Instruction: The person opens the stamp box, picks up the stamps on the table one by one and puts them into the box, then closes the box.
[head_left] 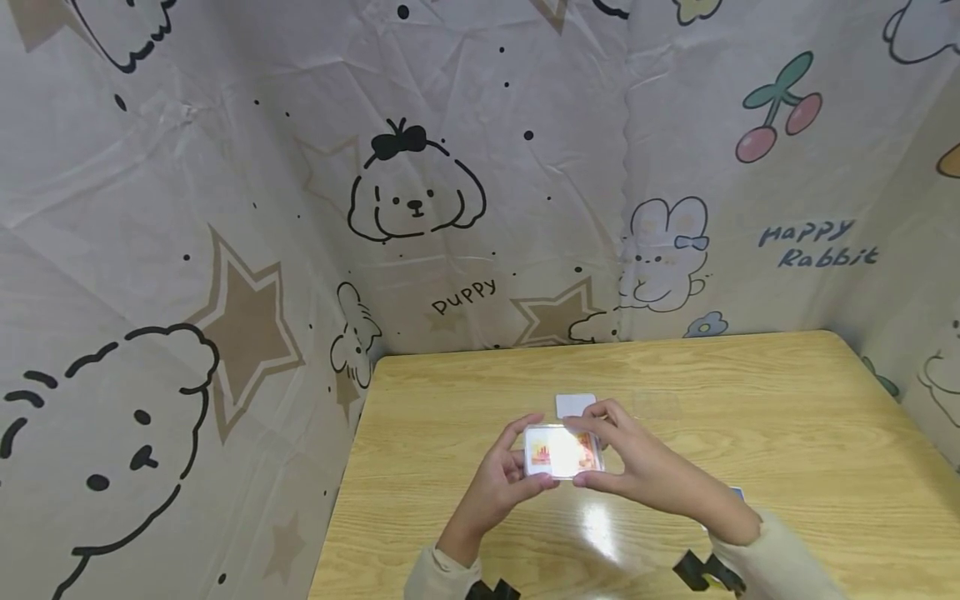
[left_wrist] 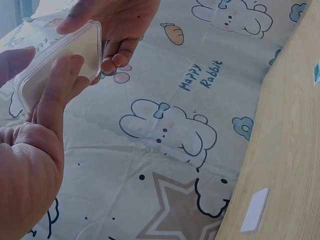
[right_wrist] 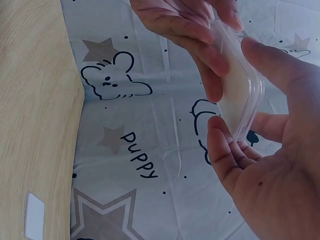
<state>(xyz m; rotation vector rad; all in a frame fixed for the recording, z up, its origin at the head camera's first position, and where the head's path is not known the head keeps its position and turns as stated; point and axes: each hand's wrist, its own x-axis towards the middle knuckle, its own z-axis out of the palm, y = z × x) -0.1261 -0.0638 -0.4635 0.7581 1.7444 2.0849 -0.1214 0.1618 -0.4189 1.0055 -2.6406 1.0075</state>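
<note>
A flat, clear plastic case (head_left: 542,452) is held up above the table between both hands, with a pale back (left_wrist: 90,52) and red and yellow print on the side facing the head camera. Glare hides part of that print. My left hand (head_left: 495,477) grips its left end, thumb along the near edge and fingers at the far edge and behind. At the other end, my right hand (head_left: 641,462) pinches the case between thumb and fingers. Just beyond the case, a white rounded rectangular piece (head_left: 573,405) lies flat on the table.
The wooden table (head_left: 435,408) meets a printed cloth (head_left: 450,108) at its back and sides. A faint transparent flat piece (head_left: 657,406) lies right of the white piece. Something with a blue edge (head_left: 738,492) is mostly hidden by the right forearm.
</note>
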